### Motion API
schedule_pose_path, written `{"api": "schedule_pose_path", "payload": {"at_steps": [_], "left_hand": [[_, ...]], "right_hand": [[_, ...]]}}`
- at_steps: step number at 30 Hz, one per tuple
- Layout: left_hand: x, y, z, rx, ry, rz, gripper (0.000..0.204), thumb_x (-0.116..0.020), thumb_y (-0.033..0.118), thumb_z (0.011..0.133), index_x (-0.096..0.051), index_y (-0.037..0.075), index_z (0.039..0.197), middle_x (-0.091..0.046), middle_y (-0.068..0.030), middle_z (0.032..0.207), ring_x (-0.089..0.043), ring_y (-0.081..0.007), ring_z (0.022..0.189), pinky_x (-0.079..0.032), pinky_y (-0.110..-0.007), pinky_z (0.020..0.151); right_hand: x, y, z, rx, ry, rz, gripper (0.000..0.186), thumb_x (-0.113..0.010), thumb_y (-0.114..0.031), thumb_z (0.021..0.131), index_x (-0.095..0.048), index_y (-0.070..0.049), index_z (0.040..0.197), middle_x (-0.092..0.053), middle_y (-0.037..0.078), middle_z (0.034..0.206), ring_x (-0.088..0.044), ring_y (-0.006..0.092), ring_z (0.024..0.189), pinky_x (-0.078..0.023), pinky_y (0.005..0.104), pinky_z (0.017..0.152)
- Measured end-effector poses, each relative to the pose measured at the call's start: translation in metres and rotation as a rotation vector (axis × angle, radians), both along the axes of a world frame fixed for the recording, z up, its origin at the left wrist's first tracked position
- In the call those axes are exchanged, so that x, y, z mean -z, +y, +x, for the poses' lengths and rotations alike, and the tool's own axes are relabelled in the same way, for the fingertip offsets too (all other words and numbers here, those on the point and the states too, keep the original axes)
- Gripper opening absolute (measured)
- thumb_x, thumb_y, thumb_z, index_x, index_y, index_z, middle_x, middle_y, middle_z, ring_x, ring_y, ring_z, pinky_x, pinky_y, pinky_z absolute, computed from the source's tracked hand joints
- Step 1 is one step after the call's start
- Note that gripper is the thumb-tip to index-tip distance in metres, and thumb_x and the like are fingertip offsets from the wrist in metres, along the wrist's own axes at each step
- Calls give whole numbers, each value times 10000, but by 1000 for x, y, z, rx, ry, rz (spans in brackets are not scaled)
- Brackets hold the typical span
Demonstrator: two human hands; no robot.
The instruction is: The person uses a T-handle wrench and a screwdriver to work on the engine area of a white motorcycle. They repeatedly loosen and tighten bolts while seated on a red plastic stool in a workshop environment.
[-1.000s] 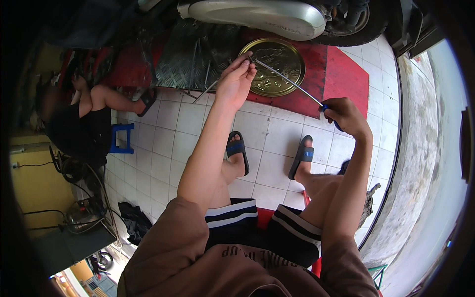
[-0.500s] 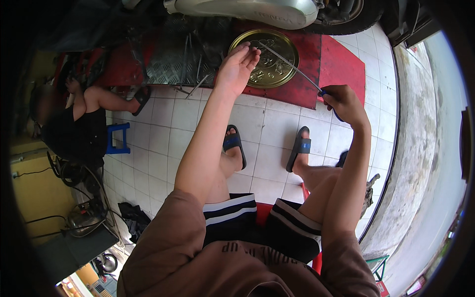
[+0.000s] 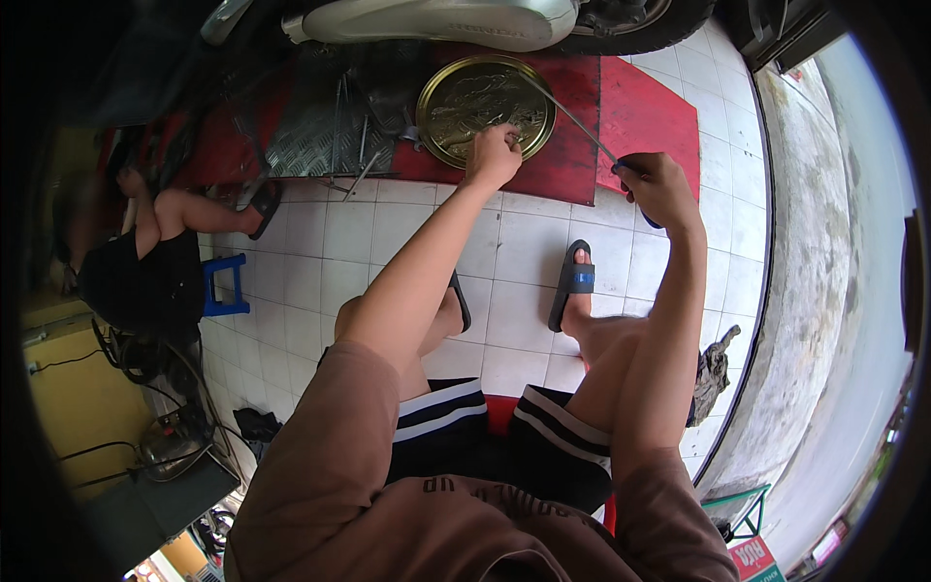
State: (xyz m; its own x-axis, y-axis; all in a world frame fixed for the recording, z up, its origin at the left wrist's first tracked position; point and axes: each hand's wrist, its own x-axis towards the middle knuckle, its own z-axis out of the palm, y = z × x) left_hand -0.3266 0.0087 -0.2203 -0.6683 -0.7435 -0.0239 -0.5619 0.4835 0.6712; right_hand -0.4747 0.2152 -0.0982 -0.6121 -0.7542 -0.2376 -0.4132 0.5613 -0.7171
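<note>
My left hand [image 3: 493, 155] reaches down to the near rim of a round brass-coloured tray [image 3: 485, 97] on a red mat [image 3: 640, 116]; its fingers are curled at the rim, and I cannot tell if they pinch something small. My right hand [image 3: 655, 184] grips the dark handle of a long thin metal tool [image 3: 577, 121], whose shaft runs up and left across the tray's right side. My two feet in dark slippers rest on the white floor tiles below the hands.
A motorcycle's silver body [image 3: 436, 19] and rear tyre [image 3: 640, 24] stand behind the mat. Loose metal tools [image 3: 364, 170] lie on a chequered plate to the left. Another person in black [image 3: 145, 272] sits at the left by a blue stool [image 3: 221, 286]. A grey rag [image 3: 713, 373] lies at right.
My left hand has dropped from the tool's tip to the tray's near rim. The right hand keeps hold of the tool, and the view has shifted slightly.
</note>
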Motion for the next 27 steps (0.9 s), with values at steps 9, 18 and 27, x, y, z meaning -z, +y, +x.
{"api": "schedule_pose_path", "payload": {"at_steps": [9, 18, 27], "left_hand": [[23, -18, -43, 92, -146, -368, 137, -670, 138, 813, -689, 113, 947, -601, -73, 960, -606, -297, 933, -495, -417, 792], [-3, -37, -7, -108, 290, 493, 110, -630, 87, 897, -627, 37, 995, -619, -83, 1026, -612, -139, 904, -481, -263, 732], [-96, -15, 83, -135, 773, 910, 186, -506, 61, 979, -553, -16, 1142, -608, -81, 1039, -619, -181, 962, -501, -276, 793]], "right_hand": [[2, 13, -11, -29, -18, 19, 169, -637, -123, 797, -702, 8, 883, -625, 221, 717, -619, 340, 661, -487, 394, 661], [5, 20, -12, -80, -13, 6, 191, -662, -111, 783, -718, 4, 925, -680, 171, 745, -648, 278, 658, -507, 375, 670], [-15, 3, 11, -303, -78, -113, 228, -636, -50, 790, -711, 23, 993, -661, 122, 682, -612, 165, 593, -490, 322, 587]]}}
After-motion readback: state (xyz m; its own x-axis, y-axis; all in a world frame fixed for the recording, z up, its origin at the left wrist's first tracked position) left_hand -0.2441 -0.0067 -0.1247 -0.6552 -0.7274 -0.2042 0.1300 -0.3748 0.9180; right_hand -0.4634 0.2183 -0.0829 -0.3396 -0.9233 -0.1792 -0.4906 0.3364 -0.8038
